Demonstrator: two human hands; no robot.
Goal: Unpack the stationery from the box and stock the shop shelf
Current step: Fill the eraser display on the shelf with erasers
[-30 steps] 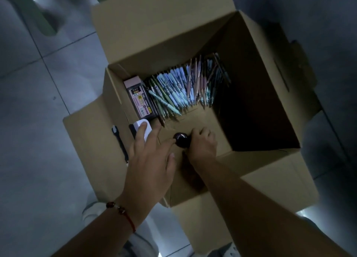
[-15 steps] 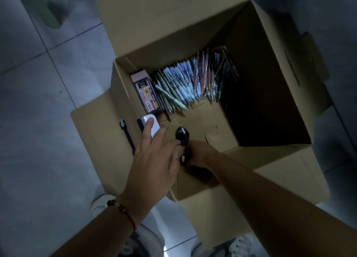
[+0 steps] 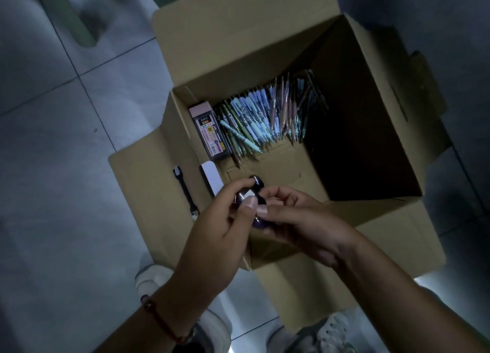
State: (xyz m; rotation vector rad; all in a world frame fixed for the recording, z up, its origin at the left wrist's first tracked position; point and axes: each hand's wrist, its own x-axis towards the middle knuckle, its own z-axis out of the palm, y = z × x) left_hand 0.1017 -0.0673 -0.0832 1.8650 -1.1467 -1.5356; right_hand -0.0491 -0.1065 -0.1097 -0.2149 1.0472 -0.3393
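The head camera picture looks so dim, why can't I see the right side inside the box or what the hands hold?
Head view: light is low; the box right inner wall is in deep shadow. The pens catch some light. The small dark object between left hand and right hand is blurred.

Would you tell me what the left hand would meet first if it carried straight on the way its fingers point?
Probably the white card standing against the box wall, just beyond the left hand; depth is uncertain here.
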